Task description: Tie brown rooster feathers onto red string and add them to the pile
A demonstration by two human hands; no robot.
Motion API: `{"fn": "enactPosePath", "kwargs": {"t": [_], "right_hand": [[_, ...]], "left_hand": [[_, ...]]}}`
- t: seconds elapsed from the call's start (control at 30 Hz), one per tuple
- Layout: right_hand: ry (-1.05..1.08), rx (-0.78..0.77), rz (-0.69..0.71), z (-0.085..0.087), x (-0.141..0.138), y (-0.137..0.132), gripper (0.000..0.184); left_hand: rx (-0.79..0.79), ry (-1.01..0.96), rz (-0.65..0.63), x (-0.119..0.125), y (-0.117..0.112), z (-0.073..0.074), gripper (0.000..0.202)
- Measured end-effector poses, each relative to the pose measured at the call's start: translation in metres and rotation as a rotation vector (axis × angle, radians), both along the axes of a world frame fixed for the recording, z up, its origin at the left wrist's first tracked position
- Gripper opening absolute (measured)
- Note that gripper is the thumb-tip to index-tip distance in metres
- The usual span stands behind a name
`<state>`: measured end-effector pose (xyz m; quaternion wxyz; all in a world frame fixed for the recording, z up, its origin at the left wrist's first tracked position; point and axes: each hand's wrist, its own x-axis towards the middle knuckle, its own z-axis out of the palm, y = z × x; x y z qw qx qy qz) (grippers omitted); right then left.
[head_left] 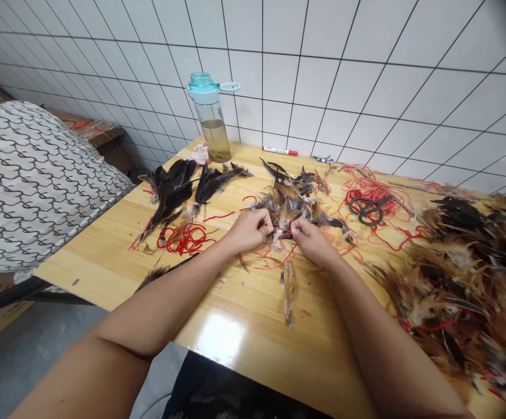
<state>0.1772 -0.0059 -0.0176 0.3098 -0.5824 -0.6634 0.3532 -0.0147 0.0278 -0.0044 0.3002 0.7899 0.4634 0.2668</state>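
Observation:
My left hand (249, 228) and my right hand (311, 240) are both closed in a pinch, close together at the middle of the wooden table (235, 331). Between them runs a piece of red thread (281, 231), at the near edge of a small heap of brown and black feathers (291, 198). Loose red thread (186, 237) lies coiled to the left of my left hand. A single long feather (288, 291) lies on the table below my hands.
Bundles of dark feathers (178, 186) lie at the left. A big pile of brown feathers (466, 279) fills the right side. Black scissors (370, 208) rest on red thread. A water bottle (211, 119) and a red marker (280, 151) stand by the tiled wall. A patterned cushion (30, 180) is at the left.

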Motion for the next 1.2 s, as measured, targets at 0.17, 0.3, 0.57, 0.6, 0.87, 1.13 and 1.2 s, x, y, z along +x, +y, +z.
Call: {"fn": "enactPosePath", "kwargs": {"t": [0.17,0.3,0.57,0.6,0.87,1.13,1.2], "right_hand": [[-0.185,0.012,-0.058,0.004,-0.005,-0.002,0.009],[-0.194,0.010,-0.049,0.000,-0.007,-0.002,0.012],[-0.213,0.033,0.090,-0.006,-0.003,0.000,0.017],[-0.214,0.046,0.100,-0.007,-0.002,0.000,0.019],[-0.459,0.078,0.132,0.003,-0.009,-0.006,0.030],[-0.863,0.044,0.200,0.013,-0.017,-0.012,0.031],[-0.889,0.038,0.214,0.012,-0.017,-0.011,0.031]], "left_hand": [[0.000,-0.043,-0.012,0.001,0.000,-0.002,0.005],[0.001,-0.063,-0.011,0.002,-0.002,-0.001,0.005],[-0.020,-0.093,-0.044,0.002,-0.002,-0.001,0.007],[-0.035,-0.110,-0.043,0.002,-0.002,-0.002,0.008],[-0.371,-0.588,-0.077,0.006,-0.005,-0.006,0.023],[-0.524,-0.795,-0.024,0.013,-0.006,-0.014,0.028],[-0.522,-0.808,-0.011,0.013,-0.005,-0.015,0.028]]}}
